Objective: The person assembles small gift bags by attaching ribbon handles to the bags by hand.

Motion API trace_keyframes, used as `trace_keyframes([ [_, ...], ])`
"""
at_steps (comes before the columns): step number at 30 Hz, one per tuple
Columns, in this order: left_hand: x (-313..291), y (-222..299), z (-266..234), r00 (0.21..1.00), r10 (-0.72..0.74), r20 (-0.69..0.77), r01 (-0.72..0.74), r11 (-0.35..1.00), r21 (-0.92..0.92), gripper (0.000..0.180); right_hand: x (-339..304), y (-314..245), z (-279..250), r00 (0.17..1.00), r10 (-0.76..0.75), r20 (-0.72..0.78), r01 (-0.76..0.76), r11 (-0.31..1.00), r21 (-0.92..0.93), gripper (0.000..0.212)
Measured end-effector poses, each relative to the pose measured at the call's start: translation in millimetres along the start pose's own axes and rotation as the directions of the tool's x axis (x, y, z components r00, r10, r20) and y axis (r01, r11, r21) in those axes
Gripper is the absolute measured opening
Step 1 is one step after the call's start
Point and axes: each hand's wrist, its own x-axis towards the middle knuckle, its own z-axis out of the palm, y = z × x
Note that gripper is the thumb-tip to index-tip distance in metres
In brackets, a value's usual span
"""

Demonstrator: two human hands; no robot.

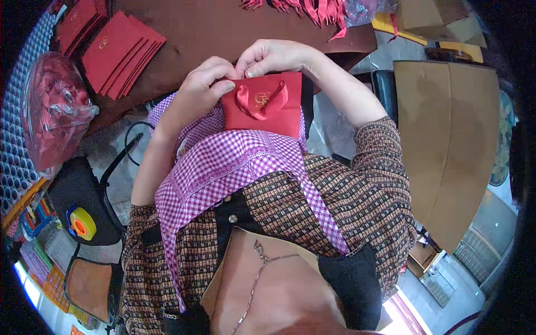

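Observation:
A small red paper gift bag (268,114) with a gold emblem rests at my lap, its top edge away from me. A red satin ribbon handle (261,106) loops over the side facing me. My left hand (204,86) is closed at the bag's upper left corner, thumb against the paper edge. My right hand (273,57) pinches at the far top edge, close to the left fingertips. Whatever sits between the right fingertips is too small or hidden to name. A purple checked apron (223,159) lies beneath the bag.
Flat red paper bags (124,53) are fanned on the brown table (195,33) at far left. Red ribbons (312,11) hang at its far side. Left stands a clear plastic bag (58,111) of red items; a tape roll (82,224) lies nearer. Large cardboard (446,139) fills the right.

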Motion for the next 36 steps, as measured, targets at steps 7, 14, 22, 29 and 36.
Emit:
trace_keyframes([
  [7,-2.8,-4.9,0.9,0.998,-0.056,0.0,0.056,0.994,-0.091,0.012,1.1,-15.0,12.1,0.986,-0.137,-0.095,0.095,0.929,-0.358,0.016],
  [14,4.5,3.9,-5.4,1.0,0.024,-0.01,-0.023,0.999,0.034,0.012,-12.0,-31.1,-38.7,0.721,-0.173,-0.671,0.233,0.972,0.0,0.014],
  [22,-4.9,10.5,-13.2,0.95,-0.142,-0.278,0.137,0.99,-0.036,0.007,-39.7,-61.9,6.9,0.536,-0.455,-0.711,0.127,0.876,-0.465,0.018],
  [29,-8.7,17.7,-31.6,0.791,-0.511,-0.337,0.291,0.798,-0.528,0.019,-32.8,-45.5,99.5,0.865,-0.447,-0.229,-0.154,0.199,-0.968,0.081],
  [36,13.1,39.1,-50.5,0.908,-0.146,-0.393,0.072,0.978,-0.197,0.031,-22.7,-30.8,80.3,0.532,-0.699,-0.477,0.163,0.638,-0.753,0.049],
])
